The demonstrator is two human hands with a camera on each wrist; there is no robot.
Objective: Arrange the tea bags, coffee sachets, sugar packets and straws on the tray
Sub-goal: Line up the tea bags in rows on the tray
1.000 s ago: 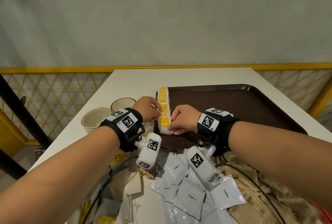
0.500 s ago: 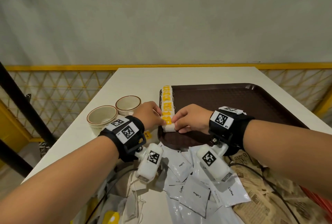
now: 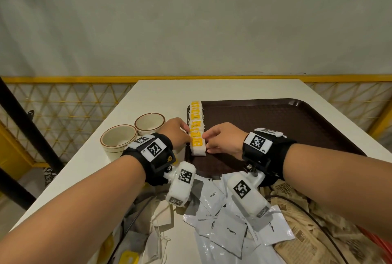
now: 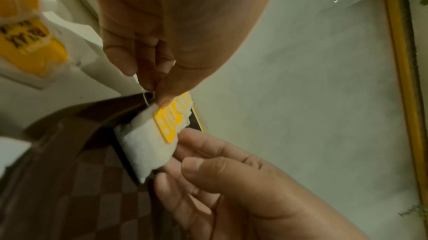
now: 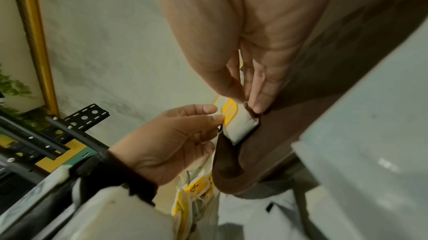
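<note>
A dark brown tray (image 3: 275, 119) lies on the white table. A row of white tea bags with yellow tags (image 3: 196, 115) runs along its left edge. Both hands meet at the nearest tea bag (image 3: 198, 149) of the row. My left hand (image 3: 187, 134) pinches its left side by the string and tag, seen up close in the left wrist view (image 4: 159, 95). My right hand (image 3: 206, 138) pinches its right edge between thumb and finger (image 5: 249, 103). The bag (image 4: 148, 145) rests just inside the tray's rim. White coffee sachets (image 3: 222, 229) lie in a heap near me.
Two cream cups (image 3: 118, 138) (image 3: 149, 122) stand left of the tray. Loose tea bags (image 3: 161, 240) lie at the near left. Brown printed paper packets (image 3: 297, 215) are piled at the near right. A yellow mesh railing (image 3: 63, 102) borders the table.
Both hands stay at the nearest tea bag and only shift their fingers a little. The head view has moved slightly.
</note>
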